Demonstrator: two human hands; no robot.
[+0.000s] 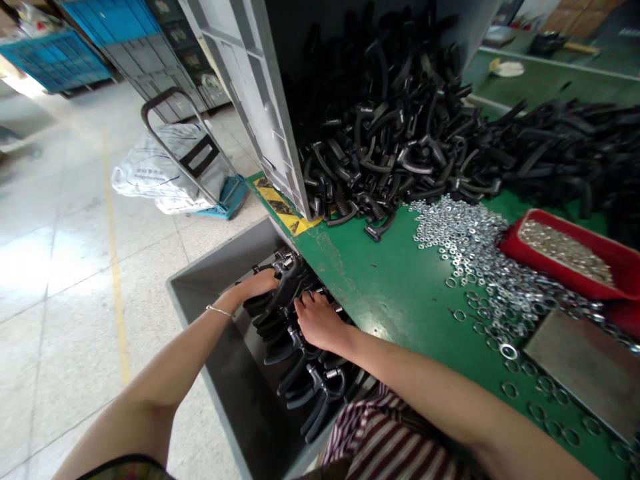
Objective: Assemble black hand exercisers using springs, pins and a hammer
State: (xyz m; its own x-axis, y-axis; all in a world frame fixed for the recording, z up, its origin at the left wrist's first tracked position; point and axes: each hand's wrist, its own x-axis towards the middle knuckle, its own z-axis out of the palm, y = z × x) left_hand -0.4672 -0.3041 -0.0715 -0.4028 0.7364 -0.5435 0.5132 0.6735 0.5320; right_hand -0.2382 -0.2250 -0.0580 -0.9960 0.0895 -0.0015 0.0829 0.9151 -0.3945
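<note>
Black spring hand grips point(313, 400) with bare metal coils lie in rows inside a grey plastic bin point(220, 400). My left hand point(257, 283) reaches into the bin's far part, its fingers closed around a hand grip point(287, 280) and partly hidden by it. Just to the right, near the table edge, my right hand point(320, 321) is closed over another hand grip; its fingers curl down, and their tips are hidden among the black parts.
A green worktable point(370, 287) borders the bin. On it are a tipped grey crate point(280, 147) spilling black handles point(400, 147), loose metal rings point(460, 233), a red tray point(620, 267) of small parts and a metal plate point(590, 367). A loaded trolley point(230, 197) stands on the floor.
</note>
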